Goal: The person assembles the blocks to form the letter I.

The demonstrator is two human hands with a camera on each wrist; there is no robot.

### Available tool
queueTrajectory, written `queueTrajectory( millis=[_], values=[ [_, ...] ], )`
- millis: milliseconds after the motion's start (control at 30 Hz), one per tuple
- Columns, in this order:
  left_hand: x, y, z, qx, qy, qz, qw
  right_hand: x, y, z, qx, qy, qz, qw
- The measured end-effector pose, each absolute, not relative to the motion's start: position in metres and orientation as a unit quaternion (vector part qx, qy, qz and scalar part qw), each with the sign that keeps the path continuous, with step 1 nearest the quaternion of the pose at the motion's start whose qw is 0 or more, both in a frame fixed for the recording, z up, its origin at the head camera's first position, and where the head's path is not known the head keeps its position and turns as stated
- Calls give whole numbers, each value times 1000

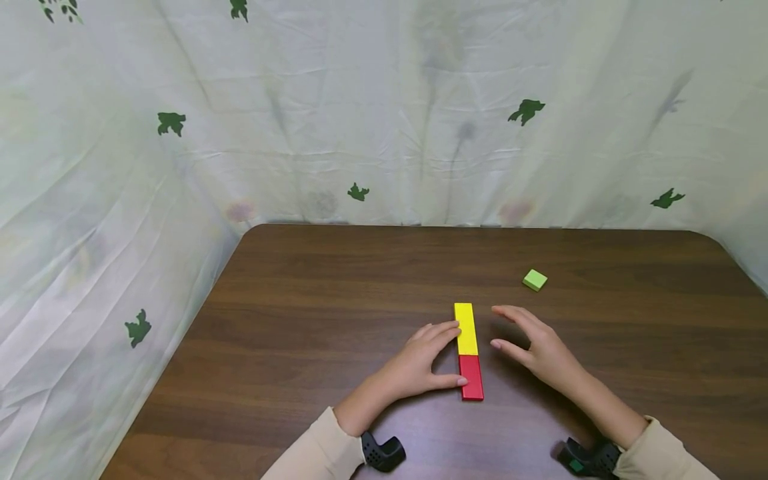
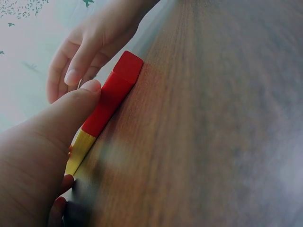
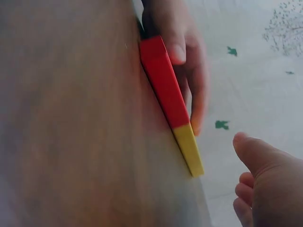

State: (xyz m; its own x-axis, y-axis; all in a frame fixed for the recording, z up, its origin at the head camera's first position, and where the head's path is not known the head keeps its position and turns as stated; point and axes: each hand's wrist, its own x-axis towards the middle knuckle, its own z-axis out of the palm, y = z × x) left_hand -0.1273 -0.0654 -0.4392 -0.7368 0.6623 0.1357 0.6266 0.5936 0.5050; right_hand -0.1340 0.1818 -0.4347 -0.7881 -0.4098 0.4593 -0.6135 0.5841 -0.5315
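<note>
A yellow block and a red block lie end to end in one line on the table, the yellow one farther away. My left hand touches their left side, fingertips at the yellow block and thumb at the red block. In the left wrist view the thumb rests against the side of the red block. To the right of the blocks my right hand hovers with thumb and fingers spread apart, holding nothing. The right wrist view shows a gap between this hand and the yellow block.
A small light green block lies farther back, beyond the right hand. The brown wooden table ends at a pale cloth curtain with green leaf-like patches. Black devices are strapped to both wrists.
</note>
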Motion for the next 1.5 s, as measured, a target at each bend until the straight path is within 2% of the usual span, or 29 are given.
queueTrajectory(
  millis=[433,867,1233,1500],
  values=[
    [-128,-66,-439,364,892,267,32,-159,195,-433,258,-875,349,214],
    [-129,-66,-441,366,892,264,27,-181,209,-437,212,-878,349,250],
    [-128,-66,-442,369,891,263,21,-193,219,-439,162,-881,375,237],
    [-128,-66,-442,369,891,264,21,-200,225,-440,137,-886,391,208]
  ],
)
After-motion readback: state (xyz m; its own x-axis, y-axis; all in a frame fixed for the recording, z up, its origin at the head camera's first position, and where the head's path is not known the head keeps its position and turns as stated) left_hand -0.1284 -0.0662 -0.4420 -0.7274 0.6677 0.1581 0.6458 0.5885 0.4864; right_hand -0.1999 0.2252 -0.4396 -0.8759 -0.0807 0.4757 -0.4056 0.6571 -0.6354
